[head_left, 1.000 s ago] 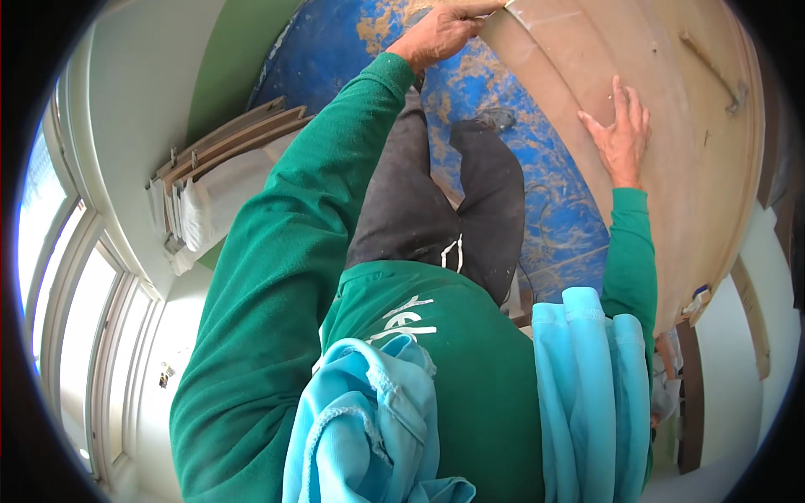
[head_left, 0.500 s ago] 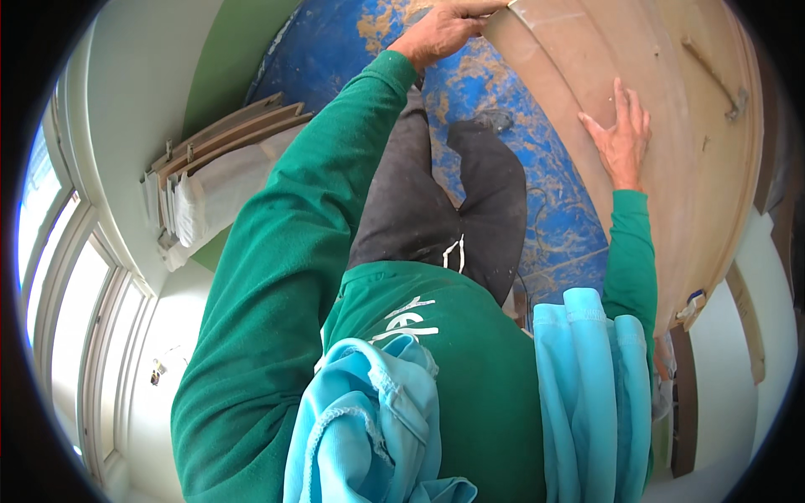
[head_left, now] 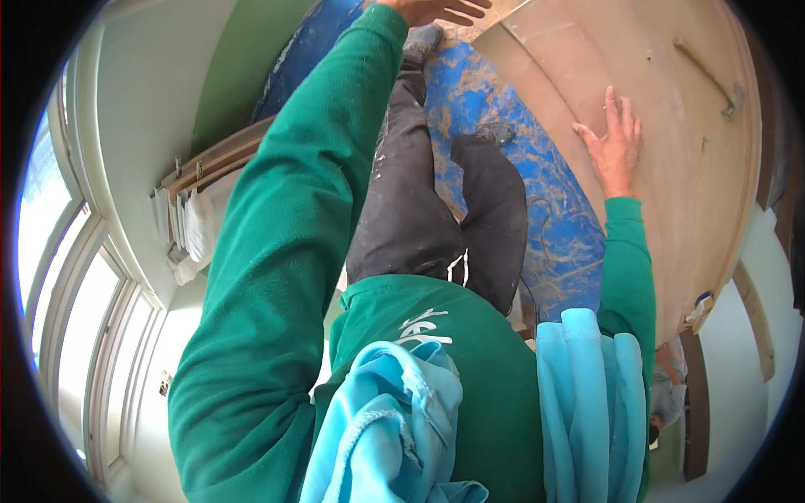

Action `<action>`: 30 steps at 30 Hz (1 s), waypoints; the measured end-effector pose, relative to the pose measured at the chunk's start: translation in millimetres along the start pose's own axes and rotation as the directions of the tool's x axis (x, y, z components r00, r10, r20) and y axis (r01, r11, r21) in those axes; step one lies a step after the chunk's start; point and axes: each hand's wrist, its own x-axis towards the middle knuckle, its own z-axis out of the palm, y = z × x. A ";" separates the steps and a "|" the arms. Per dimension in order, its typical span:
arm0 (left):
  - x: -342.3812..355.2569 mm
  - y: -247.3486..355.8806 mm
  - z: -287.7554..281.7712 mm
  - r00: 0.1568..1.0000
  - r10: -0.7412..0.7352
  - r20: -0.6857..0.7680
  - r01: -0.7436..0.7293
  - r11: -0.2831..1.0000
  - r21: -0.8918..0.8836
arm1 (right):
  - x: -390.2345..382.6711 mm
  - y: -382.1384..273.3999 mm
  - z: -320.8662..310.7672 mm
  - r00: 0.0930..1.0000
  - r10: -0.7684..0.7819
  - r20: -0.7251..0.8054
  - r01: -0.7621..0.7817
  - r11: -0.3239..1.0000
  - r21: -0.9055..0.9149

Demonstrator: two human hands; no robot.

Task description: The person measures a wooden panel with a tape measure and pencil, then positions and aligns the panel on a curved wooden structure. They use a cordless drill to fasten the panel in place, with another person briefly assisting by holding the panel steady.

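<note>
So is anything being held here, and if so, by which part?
Nothing that I can see: the right hand rests open on the brown board, and the left hand, partly out of frame, is open too.

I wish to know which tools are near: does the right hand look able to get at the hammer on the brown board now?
Probably yes: the right hand is open over the same brown board, and I see nothing blocking between it and the hammer.
</note>
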 end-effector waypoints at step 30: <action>64.4 56.7 86.0 0.979 -0.203 -0.020 0.149 0.644 0.751 | 1.5 -36.0 43.9 0.863 0.501 -0.070 -0.483 0.857 0.180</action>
